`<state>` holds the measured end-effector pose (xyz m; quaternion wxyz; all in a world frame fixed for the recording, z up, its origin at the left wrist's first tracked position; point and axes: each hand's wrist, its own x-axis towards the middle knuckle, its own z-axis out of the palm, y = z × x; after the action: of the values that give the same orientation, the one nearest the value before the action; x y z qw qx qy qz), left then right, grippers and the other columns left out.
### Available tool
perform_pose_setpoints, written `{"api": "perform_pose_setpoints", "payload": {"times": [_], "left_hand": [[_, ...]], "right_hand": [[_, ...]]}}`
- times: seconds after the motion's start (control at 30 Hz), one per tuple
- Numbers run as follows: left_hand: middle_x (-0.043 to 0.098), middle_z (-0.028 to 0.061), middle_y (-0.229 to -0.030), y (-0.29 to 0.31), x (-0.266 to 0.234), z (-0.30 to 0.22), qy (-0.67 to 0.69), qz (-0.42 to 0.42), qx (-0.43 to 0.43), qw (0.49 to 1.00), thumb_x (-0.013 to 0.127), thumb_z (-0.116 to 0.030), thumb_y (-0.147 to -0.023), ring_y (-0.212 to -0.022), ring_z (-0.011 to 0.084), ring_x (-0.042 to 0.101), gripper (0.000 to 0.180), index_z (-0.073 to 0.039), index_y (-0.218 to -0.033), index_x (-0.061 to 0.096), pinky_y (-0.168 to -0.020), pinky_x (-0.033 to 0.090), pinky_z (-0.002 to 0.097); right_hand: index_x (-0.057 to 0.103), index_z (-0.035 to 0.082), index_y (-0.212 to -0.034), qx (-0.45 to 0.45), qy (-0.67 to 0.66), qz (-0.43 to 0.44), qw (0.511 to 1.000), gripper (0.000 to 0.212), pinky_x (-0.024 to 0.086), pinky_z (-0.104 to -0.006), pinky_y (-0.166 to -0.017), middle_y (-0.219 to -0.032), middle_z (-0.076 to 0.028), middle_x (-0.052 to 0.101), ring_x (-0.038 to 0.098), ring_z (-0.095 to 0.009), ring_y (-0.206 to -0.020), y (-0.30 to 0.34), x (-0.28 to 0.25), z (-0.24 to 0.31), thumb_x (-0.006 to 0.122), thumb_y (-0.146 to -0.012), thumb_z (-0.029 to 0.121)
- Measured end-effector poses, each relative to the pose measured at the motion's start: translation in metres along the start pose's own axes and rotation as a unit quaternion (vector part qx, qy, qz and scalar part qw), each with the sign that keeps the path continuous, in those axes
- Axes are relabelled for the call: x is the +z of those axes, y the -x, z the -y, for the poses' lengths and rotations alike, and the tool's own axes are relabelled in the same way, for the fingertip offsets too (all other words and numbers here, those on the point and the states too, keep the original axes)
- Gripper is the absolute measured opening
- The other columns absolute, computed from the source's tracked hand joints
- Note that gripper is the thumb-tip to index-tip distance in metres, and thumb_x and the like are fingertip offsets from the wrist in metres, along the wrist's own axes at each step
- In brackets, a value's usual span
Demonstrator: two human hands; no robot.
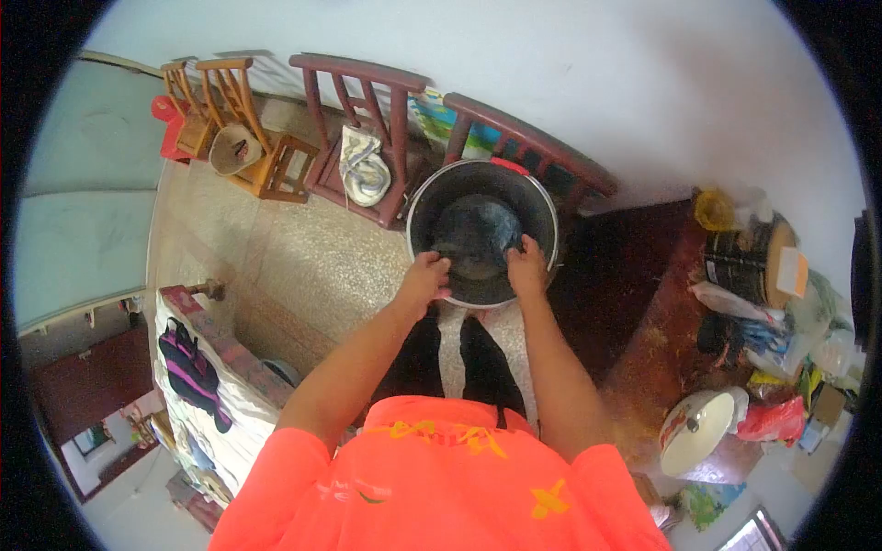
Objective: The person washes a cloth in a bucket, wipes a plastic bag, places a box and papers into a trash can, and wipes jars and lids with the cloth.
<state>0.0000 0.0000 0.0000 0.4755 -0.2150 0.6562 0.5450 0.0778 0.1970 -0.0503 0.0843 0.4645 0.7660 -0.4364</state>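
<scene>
– Where is the dark bucket (424,216) placed?
– In front of a dark red chair (551,147). The left hand (424,278) and right hand (526,266) are curled at its near side; what is gripped cannot be told.
– Anything crowding it?
– Far side backed by that chair. Left of bucket: second chair (401,129), white cloth (367,174) laid on seat. Well right: red bag (772,421), pale basin (694,433).

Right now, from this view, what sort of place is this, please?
Probably a room in a home: wooden chairs stand along a white wall, and a red bag and white bowl sit among household clutter.
</scene>
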Motion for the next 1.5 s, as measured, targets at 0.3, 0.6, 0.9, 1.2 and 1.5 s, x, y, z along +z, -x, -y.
{"api": "perform_pose_setpoints", "payload": {"times": [0.3,0.6,0.9,1.2,1.5], "left_hand": [[0.05,0.0127,-0.124,-0.093,-0.004,-0.013,-0.05,0.072,-0.106,0.99,0.061,-0.03,-0.091,-0.113,0.0291,0.05,0.052,-0.009,-0.135,0.042,-0.085,0.053,0.047],[0.049,0.0073,-0.126,-0.133,0.007,0.002,-0.042,0.101,-0.203,0.973,0.062,-0.033,-0.09,-0.113,0.0272,0.048,0.047,-0.015,-0.131,0.046,-0.08,0.053,0.0446],[0.051,0.0087,-0.129,-0.167,0.044,-0.001,0.069,0.036,-0.235,0.969,0.053,-0.063,-0.087,-0.115,0.0299,0.05,0.068,-0.017,-0.136,0.042,-0.085,0.048,0.0527],[0.064,0.0084,-0.084,-0.192,0.016,0.033,0.034,0.131,0.024,0.99,0.068,-0.043,-0.085,-0.075,0.0205,0.064,0.039,-0.007,-0.101,0.063,-0.069,0.053,0.0329],[0.063,0.0088,-0.094,-0.166,0.045,0.006,0.301,0.075,-0.141,0.94,0.068,-0.034,-0.085,-0.078,0.0199,0.06,0.036,-0.003,-0.103,0.063,-0.068,0.048,0.0315]], "right_hand": [[0.043,0.016,-0.139,-0.07,0.137,0.031,0.988,0.052,0.043,-0.0493,-0.097,-0.137,-0.019,0.046,0.052,-0.039,-0.117,-0.127,0.077,-0.027,0.059,-0.089,0.021],[0.043,0.018,-0.139,-0.022,0.387,0.174,0.905,0.056,0.046,-0.0462,-0.096,-0.137,-0.02,0.046,0.054,-0.035,-0.118,-0.139,0.163,-0.07,0.06,-0.086,0.021],[0.059,0.008,-0.116,0.107,-0.077,0.159,0.979,0.046,0.051,-0.0364,-0.083,-0.112,-0.014,0.065,0.064,-0.026,-0.098,-0.097,0.093,-0.01,0.074,-0.075,0.021],[0.055,0.008,-0.08,-0.176,-0.081,0.055,0.98,0.035,0.048,-0.0434,-0.064,-0.086,-0.011,0.057,0.06,-0.034,-0.079,0.02,0.065,0.087,0.077,-0.073,0.033],[0.066,0.007,-0.083,-0.029,0.041,-0.073,0.996,0.033,0.049,-0.0476,-0.067,-0.088,-0.018,0.066,0.063,-0.039,-0.079,-0.047,0.111,0.037,0.06,-0.085,0.04]]}}
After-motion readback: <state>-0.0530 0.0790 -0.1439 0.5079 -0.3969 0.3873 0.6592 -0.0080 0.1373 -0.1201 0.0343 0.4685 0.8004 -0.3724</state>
